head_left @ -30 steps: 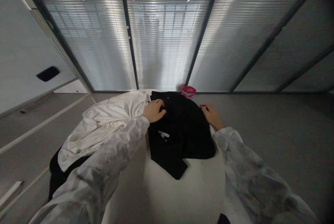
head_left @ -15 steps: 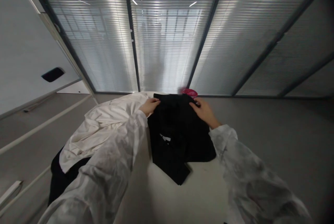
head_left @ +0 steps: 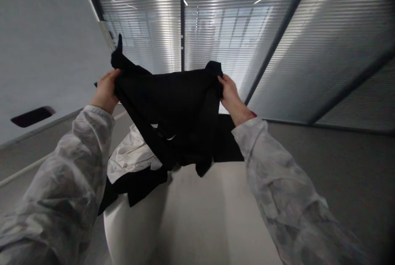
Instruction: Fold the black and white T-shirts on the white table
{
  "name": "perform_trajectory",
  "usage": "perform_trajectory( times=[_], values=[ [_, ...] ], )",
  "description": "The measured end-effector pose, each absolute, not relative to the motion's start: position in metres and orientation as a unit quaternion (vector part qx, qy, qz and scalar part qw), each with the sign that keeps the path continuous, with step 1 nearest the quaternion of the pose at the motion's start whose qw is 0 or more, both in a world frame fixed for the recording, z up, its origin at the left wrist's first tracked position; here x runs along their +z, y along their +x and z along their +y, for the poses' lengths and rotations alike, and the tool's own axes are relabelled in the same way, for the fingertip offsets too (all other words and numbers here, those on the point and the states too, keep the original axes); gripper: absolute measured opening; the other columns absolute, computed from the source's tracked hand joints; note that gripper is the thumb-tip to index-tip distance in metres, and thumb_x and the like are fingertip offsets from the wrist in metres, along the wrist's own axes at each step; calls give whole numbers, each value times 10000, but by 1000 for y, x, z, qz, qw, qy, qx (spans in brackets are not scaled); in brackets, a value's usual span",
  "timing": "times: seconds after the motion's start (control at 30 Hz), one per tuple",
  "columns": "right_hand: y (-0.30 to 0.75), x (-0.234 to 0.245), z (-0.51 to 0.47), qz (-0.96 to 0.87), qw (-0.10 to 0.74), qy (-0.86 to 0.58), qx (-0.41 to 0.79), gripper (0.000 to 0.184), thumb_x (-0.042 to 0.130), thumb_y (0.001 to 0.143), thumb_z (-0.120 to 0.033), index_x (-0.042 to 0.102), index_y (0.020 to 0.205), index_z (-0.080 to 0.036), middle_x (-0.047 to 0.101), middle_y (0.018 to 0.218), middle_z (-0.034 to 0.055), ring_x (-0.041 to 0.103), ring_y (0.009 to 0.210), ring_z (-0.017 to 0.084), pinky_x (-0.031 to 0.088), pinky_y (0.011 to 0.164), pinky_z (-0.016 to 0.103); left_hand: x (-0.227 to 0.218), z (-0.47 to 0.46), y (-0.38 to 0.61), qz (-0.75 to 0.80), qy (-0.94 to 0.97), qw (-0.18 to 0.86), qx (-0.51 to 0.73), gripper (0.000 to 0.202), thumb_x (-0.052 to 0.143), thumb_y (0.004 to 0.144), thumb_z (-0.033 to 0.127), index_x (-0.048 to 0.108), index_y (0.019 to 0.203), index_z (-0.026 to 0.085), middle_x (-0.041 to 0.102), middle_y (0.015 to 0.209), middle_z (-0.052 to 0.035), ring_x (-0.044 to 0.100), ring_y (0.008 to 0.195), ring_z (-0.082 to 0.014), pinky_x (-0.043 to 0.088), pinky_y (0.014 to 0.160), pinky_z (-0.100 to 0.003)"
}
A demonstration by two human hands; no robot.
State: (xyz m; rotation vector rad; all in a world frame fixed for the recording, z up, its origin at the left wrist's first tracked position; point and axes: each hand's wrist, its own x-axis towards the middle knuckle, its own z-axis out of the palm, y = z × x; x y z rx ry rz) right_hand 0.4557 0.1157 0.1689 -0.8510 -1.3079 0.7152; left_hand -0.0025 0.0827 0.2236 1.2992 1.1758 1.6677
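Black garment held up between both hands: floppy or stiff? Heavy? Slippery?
Likely floppy: the black garment sags between the left hand and right hand, lower folds drooping toward the table. Probably light: pinched edges carry it. Seemingly not slippery: the matte cloth bunches in both grips.

Left arm: stretched forward and up from the lower left, in a pale mottled sleeve that ends at the wrist.
Left hand: at chest height or above, back of the hand toward the camera, fingers curled shut in a grip.
Right arm: reaching forward and up from the lower right, in the same sleeve, elbow slightly bent.
Right hand: level with the left, thumb side up, fingers pinched closed.
Spacing: hands well apart, both bare, wrists tilted upward.
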Motion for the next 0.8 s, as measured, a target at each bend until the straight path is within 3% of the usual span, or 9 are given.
perform_trajectory(
  times=[0.13, 0.2, 0.23, 0.3, 0.37, 0.5, 0.63, 0.7, 0.8],
  values=[
    [401, 115, 120, -620, 442, -601, 242, 502, 619, 981, -517, 641, 1300, -130, 719, 1302, 172, 635, 1294, 344, 496, 1141, 521, 154, 75, -17, 618, 461, 246, 588, 423, 741, 945, 522, 710, 1222, 203, 716, 1359, -160, 617, 1368, -366, 492, 1138, -625],
    [383, 84, 97, -629, 395, -632, 222, 587, 740, 903, -451, 625, 1348, -86, 648, 1413, 253, 594, 1347, 420, 438, 1182, 588, 115, 51, -8, 634, 560, 153, 511, 504, 681, 988, 529, 682, 1304, 136, 659, 1426, -244, 590, 1376, -393, 456, 1129, -645],
    [377, 70, 83, -668, 351, -631, 181, 586, 735, 909, -436, 613, 1378, -105, 623, 1453, 244, 587, 1357, 415, 435, 1188, 577, 97, 34, 0, 622, 587, 140, 498, 557, 730, 954, 508, 667, 1319, 92, 647, 1426, -260, 587, 1374, -399, 432, 1148, -641],
    [370, 50, 51, -745, 311, -582, 96, 464, 692, 958, -411, 639, 1343, -158, 644, 1419, 195, 592, 1335, 376, 438, 1188, 536, 67, -2, 17, 575, 659, 143, 462, 577, 820, 876, 517, 696, 1295, 140, 700, 1351, -178, 639, 1304, -343, 458, 1168, -549],
    [369, 41, 19, -808, 297, -507, 47, 312, 644, 1011, -417, 678, 1232, -200, 689, 1291, 146, 625, 1246, 329, 473, 1141, 487, 47, -36, 33, 426, 836, 152, 310, 513, 744, 956, 559, 691, 1332, 214, 713, 1339, -126, 662, 1275, -307, 486, 1154, -495],
    [386, 45, -37, -920, 230, -306, 84, 312, 664, 1025, -490, 694, 1185, -224, 711, 1128, 93, 661, 1041, 265, 531, 983, 415, 34, -73, 49, 314, 927, 121, 168, 520, 758, 949, 597, 694, 1323, 241, 697, 1336, -133, 682, 1215, -313, 517, 1075, -443],
    [412, 38, -69, -971, 140, -169, 93, 585, 799, 902, -616, 699, 1275, -176, 708, 1210, 140, 660, 1070, 302, 523, 996, 463, 40, -74, 40, 327, 913, 158, 186, 289, 579, 1083, 489, 723, 1115, 240, 729, 1119, -99, 701, 1083, -256, 525, 1004, -377],
    [422, 26, -76, -974, 123, -172, 80, 491, 765, 948, -569, 716, 1222, -164, 716, 1169, 143, 658, 1044, 301, 527, 980, 472, 49, -75, 27, 366, 882, 195, 224, 309, 556, 1088, 504, 704, 1120, 235, 728, 1072, -80, 690, 1025, -242, 539, 960, -360],
    [428, 11, -83, -971, 130, -187, 71, 229, 597, 1074, -353, 725, 1135, -174, 730, 1054, 120, 655, 976, 275, 537, 935, 454, 67, -81, 1, 440, 807, 246, 307, 359, 581, 1058, 572, 663, 1100, 225, 699, 1003, -42, 651, 915, -207, 555, 849, -314]
  ],
)
